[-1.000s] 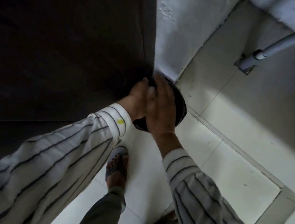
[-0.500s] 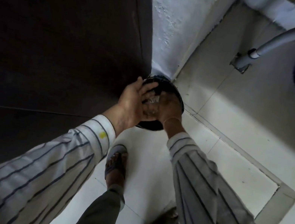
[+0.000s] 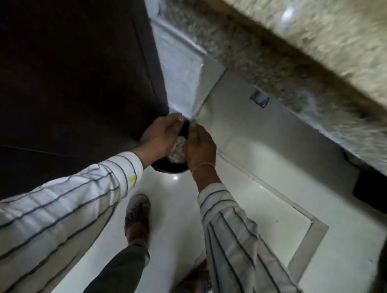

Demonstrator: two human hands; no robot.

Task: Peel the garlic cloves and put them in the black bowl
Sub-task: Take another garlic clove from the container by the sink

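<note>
Black bowl (image 3: 170,168), gripped by curled fingers of left hand (image 3: 159,137) and right hand (image 3: 201,147) on either side, now shows pale bits (image 3: 178,150) between hands that earlier overlapped.

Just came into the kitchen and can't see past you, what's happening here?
A person in a striped shirt stands by the speckled counter, holding a black bowl above the tiled floor, left hand and right hand curled round its sides. Pale garlic pieces lie inside; whether peeled is unclear.
</note>
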